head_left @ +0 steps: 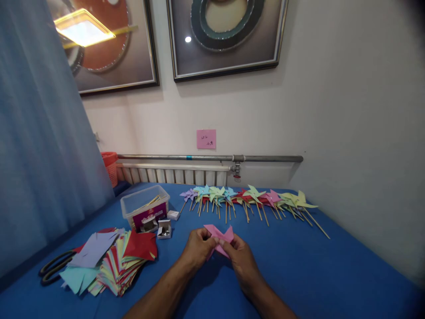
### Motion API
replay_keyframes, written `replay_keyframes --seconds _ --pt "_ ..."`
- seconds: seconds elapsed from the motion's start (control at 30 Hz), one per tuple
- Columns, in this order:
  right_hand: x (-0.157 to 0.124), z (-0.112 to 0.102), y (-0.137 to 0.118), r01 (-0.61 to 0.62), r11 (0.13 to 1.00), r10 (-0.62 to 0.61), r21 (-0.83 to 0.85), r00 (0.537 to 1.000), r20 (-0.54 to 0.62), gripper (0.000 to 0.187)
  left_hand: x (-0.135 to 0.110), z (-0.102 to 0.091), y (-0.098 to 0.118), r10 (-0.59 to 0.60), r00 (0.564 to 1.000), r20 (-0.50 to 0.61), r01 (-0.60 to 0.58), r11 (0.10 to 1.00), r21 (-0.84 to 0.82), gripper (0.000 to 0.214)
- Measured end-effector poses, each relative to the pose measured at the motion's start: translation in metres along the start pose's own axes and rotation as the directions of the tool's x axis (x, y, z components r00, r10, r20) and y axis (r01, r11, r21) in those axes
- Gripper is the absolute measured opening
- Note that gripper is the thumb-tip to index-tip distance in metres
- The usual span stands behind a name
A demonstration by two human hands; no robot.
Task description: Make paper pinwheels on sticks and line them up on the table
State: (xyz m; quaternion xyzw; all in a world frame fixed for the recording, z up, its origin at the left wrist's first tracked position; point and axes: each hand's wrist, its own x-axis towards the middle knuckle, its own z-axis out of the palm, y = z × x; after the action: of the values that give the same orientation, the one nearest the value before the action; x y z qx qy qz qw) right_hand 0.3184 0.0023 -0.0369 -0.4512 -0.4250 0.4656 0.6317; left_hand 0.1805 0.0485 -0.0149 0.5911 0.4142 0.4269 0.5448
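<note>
Both hands meet over the blue table [315, 266] at the lower middle of the view. My left hand [197, 248] and my right hand [241, 257] pinch a pink folded paper square [219, 237] between them, its corners bent up like pinwheel blades. The fingers of both hands are closed on the paper. A row of finished paper pinwheels on wooden sticks [245, 199] lies beyond the hands, along the far side of the table.
A pile of coloured cut paper [113, 259] lies at the left, with black scissors [53, 268] beside it. A clear plastic box [144, 206] and small open boxes of pins [164, 228] stand behind the pile. A radiator [172, 175] and pipe run along the wall.
</note>
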Motion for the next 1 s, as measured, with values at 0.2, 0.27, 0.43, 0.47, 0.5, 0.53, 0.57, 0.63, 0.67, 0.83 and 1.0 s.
replay_keyframes --seconds 0.2,0.27,0.43,0.47,0.5,0.53,0.57,0.63,0.67,0.83,1.0 --pt "0.0005 -0.0002 0.0004 0.000 1.000 0.000 -0.003 1.000 -0.008 0.046 -0.0001 0.0004 -0.0002 -0.006 1.000 0.004 0.006 1.000 -0.012 0.034" --pt "0.0005 0.0002 -0.0002 -0.003 1.000 0.003 0.001 1.000 -0.002 0.047 0.0000 0.0009 -0.0002 -0.004 1.000 -0.001 0.004 1.000 -0.012 0.035" --pt "-0.0020 0.0023 -0.0045 0.001 1.000 -0.001 0.001 1.000 -0.005 0.051 0.0002 0.0014 0.0006 0.000 1.000 -0.013 0.000 1.000 -0.001 0.036" --pt "-0.0024 0.0025 -0.0048 0.001 1.000 -0.001 0.000 1.000 -0.010 0.051 0.0001 0.0013 0.0010 -0.003 1.000 -0.009 0.003 1.000 0.001 0.036" --pt "-0.0026 0.0025 -0.0048 0.001 1.000 -0.001 -0.003 1.000 -0.012 0.051 -0.0001 0.0011 0.0013 -0.006 1.000 -0.004 0.006 1.000 -0.001 0.035" --pt "-0.0026 0.0023 -0.0043 0.003 1.000 -0.003 -0.006 1.000 -0.013 0.050 -0.0004 0.0010 0.0016 -0.009 1.000 0.002 0.009 1.000 -0.002 0.035" --pt "-0.0023 0.0021 -0.0033 0.004 1.000 -0.004 -0.007 1.000 -0.011 0.049 -0.0006 0.0010 0.0018 -0.010 1.000 0.007 0.010 1.000 -0.003 0.036" --pt "-0.0009 0.0016 -0.0005 0.007 1.000 -0.007 -0.001 1.000 -0.008 0.047 -0.0009 0.0010 0.0019 -0.005 1.000 0.011 0.005 1.000 -0.003 0.036" --pt "-0.0001 0.0013 0.0011 0.006 1.000 -0.006 0.004 1.000 -0.012 0.046 -0.0010 0.0010 0.0017 -0.002 1.000 0.010 0.002 1.000 0.002 0.036" --pt "0.0023 0.0005 0.0049 0.000 1.000 0.000 0.002 1.000 -0.025 0.044 0.0000 0.0013 -0.0012 0.004 1.000 -0.014 -0.004 0.999 0.039 0.035" --pt "0.0020 -0.0002 0.0022 -0.013 0.999 0.011 -0.035 0.999 -0.030 0.045 0.0007 0.0009 -0.0032 0.009 1.000 -0.007 -0.009 0.998 0.060 0.033"
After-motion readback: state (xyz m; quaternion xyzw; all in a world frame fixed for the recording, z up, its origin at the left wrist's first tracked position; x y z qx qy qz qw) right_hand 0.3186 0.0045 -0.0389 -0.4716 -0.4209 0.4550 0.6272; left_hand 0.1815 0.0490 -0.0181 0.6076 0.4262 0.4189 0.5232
